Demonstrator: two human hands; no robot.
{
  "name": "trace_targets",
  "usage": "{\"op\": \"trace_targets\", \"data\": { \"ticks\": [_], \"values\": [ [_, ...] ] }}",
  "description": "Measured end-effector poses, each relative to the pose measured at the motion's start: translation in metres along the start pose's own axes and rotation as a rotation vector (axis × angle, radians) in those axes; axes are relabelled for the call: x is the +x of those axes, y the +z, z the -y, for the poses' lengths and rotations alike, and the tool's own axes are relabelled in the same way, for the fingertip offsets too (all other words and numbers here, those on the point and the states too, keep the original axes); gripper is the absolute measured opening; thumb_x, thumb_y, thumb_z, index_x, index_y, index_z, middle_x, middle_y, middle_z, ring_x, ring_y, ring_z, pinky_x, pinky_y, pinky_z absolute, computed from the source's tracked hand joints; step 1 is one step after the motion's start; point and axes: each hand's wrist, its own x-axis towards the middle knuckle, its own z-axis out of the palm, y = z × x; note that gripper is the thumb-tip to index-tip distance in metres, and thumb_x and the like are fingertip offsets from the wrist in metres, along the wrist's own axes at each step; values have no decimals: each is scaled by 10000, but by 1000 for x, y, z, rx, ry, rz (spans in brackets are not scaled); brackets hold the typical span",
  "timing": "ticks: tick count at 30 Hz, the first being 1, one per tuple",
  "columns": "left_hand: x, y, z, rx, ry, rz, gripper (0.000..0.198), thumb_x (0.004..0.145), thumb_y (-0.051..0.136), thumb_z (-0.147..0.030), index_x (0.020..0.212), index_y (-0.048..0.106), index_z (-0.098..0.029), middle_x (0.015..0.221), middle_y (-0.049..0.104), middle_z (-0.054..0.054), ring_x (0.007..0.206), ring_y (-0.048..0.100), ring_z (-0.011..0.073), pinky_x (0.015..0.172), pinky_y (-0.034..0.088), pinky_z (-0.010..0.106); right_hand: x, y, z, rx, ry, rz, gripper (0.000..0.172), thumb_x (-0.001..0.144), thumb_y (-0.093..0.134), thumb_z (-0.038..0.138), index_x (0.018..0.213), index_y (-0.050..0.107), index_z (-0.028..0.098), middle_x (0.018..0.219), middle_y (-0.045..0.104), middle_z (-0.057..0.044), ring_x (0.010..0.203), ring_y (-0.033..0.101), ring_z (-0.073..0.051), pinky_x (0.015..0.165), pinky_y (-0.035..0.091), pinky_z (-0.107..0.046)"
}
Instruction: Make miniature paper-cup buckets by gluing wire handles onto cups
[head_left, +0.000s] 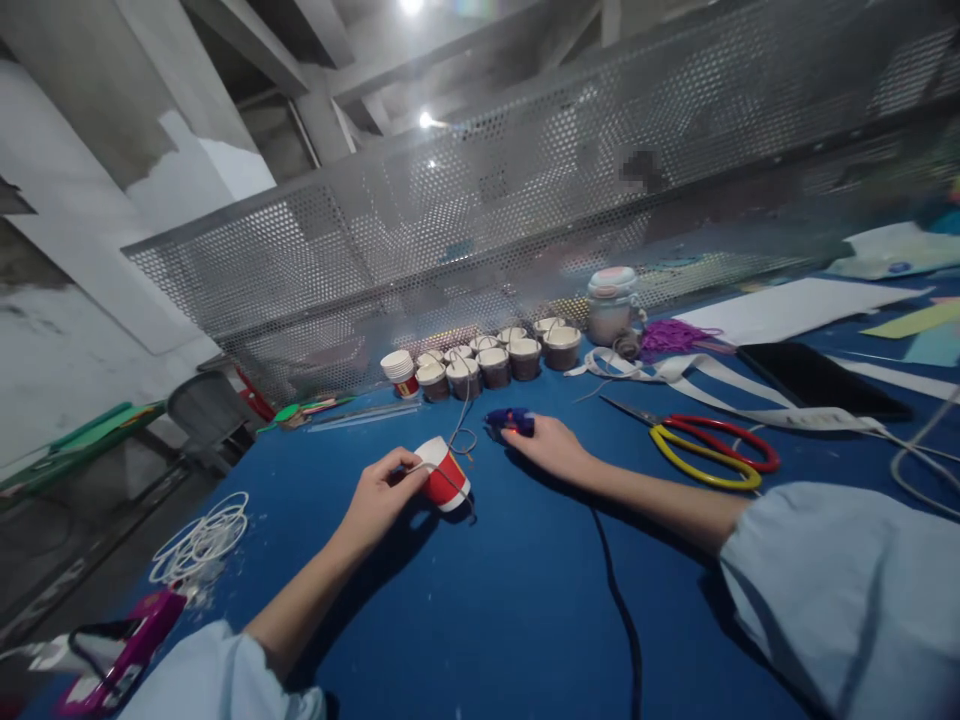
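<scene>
A red and white paper cup [447, 478] lies tilted in my left hand [385, 497], whose fingers and thumb pinch its side. A thin grey cord [456, 430] runs across the cup and back toward the covered cups. My right hand [546, 447] is closed round a dark blue tool [511, 422] with a small glowing red spot, just right of the cup. A black cable [619, 600] trails toward the front edge. Behind my hands stand several cups wrapped in dark cord [493, 368], beside a stack of paper cups [400, 372].
Scissors [716, 452] with red and yellow handles lie right, near a measuring tape [690, 372], a black tablet [821, 380], purple yarn [675, 338] and a lidded jar [611, 305]. White cord [202, 540] and a magenta power strip [127, 655] are left. A perforated metal panel [420, 230] rises behind.
</scene>
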Motion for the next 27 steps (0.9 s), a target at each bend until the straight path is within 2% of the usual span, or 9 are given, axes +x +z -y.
{"op": "trace_targets", "data": {
  "ticks": [4, 8, 10, 12, 15, 17, 19, 23, 27],
  "values": [
    [16, 11, 11, 14, 10, 36, 229, 798, 622, -357, 681, 602, -161, 700, 546, -4, 658, 495, 125, 633, 390, 233, -7, 4, -10, -68, -69, 67, 222, 800, 616, 322, 938, 662, 155, 886, 692, -106, 836, 621, -246, 716, 422, -316],
    [25, 22, 22, -40, 4, 20, 224, 819, 624, -368, 720, 617, -167, 763, 558, 11, 689, 502, 133, 646, 395, 243, -17, -1, -13, -13, -72, 70, 364, 817, 623, 431, 1060, 598, 161, 1008, 651, -106, 940, 590, -253, 819, 442, -377],
    [24, 24, 27, -75, -15, -15, 217, 823, 625, -364, 732, 625, -167, 779, 568, 18, 701, 507, 138, 648, 395, 248, -23, -7, -13, 67, -39, -32, 410, 805, 631, 477, 1070, 553, 174, 1022, 620, -100, 925, 581, -244, 814, 458, -392],
    [20, 23, 28, -85, -35, -47, 216, 820, 631, -357, 720, 623, -165, 764, 568, 19, 697, 504, 139, 640, 390, 250, -30, -13, -9, 149, -78, -197, 338, 828, 607, 455, 1028, 525, 196, 997, 595, -83, 889, 573, -222, 784, 471, -375],
    [12, 21, 25, -98, -47, -64, 212, 822, 633, -347, 713, 615, -166, 756, 568, 21, 690, 501, 139, 629, 390, 250, -38, -21, 6, 212, -370, -318, 135, 872, 574, 308, 960, 518, 221, 928, 580, -53, 860, 567, -196, 767, 474, -340],
    [7, 21, 19, -101, -29, -38, 191, 827, 626, -329, 724, 613, -168, 780, 582, 28, 710, 517, 145, 649, 403, 253, -41, -21, 21, 218, -601, -244, 103, 866, 579, 207, 956, 530, 222, 899, 594, -46, 849, 579, -185, 765, 480, -321],
    [3, 23, 12, -80, 3, 0, 164, 827, 622, -303, 732, 612, -169, 782, 594, 32, 731, 534, 153, 677, 411, 260, -43, -16, 36, 206, -725, -114, 98, 867, 585, 170, 950, 551, 208, 887, 618, -52, 835, 590, -175, 751, 489, -304],
    [-6, 27, 1, -1, 26, 44, 168, 834, 603, -273, 699, 597, -174, 713, 575, 14, 687, 518, 142, 655, 395, 253, -45, 4, 48, 143, -724, 24, 101, 880, 619, 269, 866, 585, 174, 821, 626, -59, 763, 569, -166, 694, 476, -292],
    [-13, 31, -7, 29, 16, 79, 191, 845, 591, -286, 688, 598, -176, 684, 563, 3, 651, 505, 131, 622, 388, 243, -49, 15, 42, 46, -689, 2, 191, 882, 617, 351, 817, 602, 172, 772, 620, -46, 696, 543, -153, 638, 419, -277]
  ]
}}
